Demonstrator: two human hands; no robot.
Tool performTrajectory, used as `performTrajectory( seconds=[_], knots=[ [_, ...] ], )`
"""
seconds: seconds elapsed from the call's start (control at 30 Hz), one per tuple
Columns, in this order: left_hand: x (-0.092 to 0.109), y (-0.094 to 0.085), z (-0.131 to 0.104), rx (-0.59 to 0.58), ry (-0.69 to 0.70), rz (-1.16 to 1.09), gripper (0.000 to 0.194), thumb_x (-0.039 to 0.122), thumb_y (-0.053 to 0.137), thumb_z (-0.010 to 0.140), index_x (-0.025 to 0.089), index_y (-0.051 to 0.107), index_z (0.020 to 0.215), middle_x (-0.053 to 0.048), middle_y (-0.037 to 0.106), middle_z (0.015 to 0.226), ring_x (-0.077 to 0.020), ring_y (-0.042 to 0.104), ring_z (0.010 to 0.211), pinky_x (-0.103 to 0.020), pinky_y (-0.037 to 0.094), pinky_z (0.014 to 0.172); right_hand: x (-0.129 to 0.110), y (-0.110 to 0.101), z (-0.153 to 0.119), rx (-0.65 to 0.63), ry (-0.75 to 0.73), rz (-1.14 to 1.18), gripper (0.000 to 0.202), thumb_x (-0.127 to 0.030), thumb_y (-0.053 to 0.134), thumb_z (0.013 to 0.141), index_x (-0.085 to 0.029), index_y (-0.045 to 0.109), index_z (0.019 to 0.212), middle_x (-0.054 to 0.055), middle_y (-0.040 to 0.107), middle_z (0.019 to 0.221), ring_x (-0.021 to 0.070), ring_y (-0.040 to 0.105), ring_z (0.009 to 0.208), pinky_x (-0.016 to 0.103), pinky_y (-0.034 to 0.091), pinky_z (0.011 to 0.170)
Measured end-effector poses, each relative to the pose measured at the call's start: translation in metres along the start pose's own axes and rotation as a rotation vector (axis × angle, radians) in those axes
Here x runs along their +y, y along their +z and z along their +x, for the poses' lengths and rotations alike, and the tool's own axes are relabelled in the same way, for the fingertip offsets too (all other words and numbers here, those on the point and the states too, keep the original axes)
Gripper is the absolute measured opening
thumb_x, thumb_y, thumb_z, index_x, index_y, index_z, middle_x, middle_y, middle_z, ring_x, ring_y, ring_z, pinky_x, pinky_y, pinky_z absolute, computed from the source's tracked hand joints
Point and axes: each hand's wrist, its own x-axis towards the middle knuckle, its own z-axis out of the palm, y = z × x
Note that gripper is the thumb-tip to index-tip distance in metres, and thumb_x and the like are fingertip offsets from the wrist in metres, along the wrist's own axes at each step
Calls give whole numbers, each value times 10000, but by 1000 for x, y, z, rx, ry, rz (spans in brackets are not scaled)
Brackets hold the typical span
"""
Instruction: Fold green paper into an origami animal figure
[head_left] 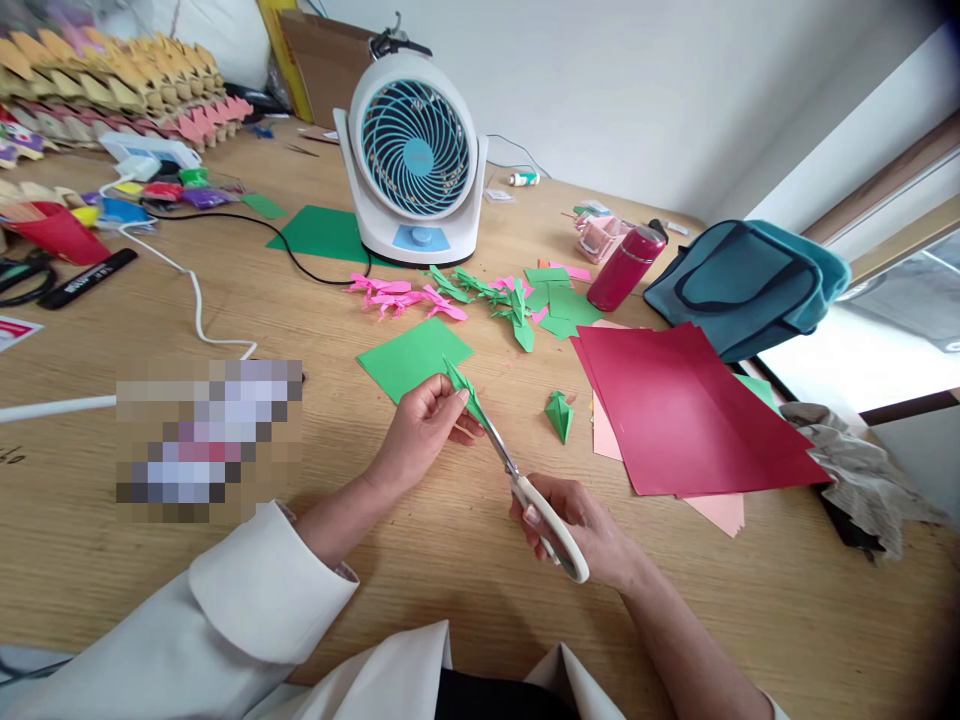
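Note:
Between the thumb and fingers of my left hand (427, 425) is a folded piece of green paper (466, 390), its pointed tip sticking up. My right hand (577, 520) grips white-handled scissors (551, 520), whose blades reach up and left to the lower end of that folded paper. Whether the blades are parted there is too small to tell. Just beyond my left hand lies a flat green sheet (412, 358). A separate green folded piece (559, 416) rests on the table to the right of the blades.
Pink folded figures (390, 293) and green folded figures (517, 315) lie before a white fan (420, 150). Crimson sheets (690, 410), a red bottle (627, 268) and a teal bag (750, 280) are at right. A blurred-out phone-like object (217, 435) and a white cable (199, 300) lie left.

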Motion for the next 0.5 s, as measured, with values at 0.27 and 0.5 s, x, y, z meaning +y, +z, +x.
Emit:
performTrajectory(
  seconds=[0.27,0.5],
  knots=[
    [-1,0,0,-1,-6,7,347,452,682,794,193,466,709,24,657,600,-181,727,603,-230,562,483,3,0,0,4,-8,-12,492,-657,627,831,-173,546,793,-24,558,626,93,521,490,214,394,458],
    [-3,-1,1,-3,4,5,317,419,664,813,191,470,709,28,652,596,-161,712,581,-225,569,484,5,0,1,19,-21,-29,487,-648,623,837,-176,527,769,-27,546,600,90,502,474,208,382,436]
  ],
)
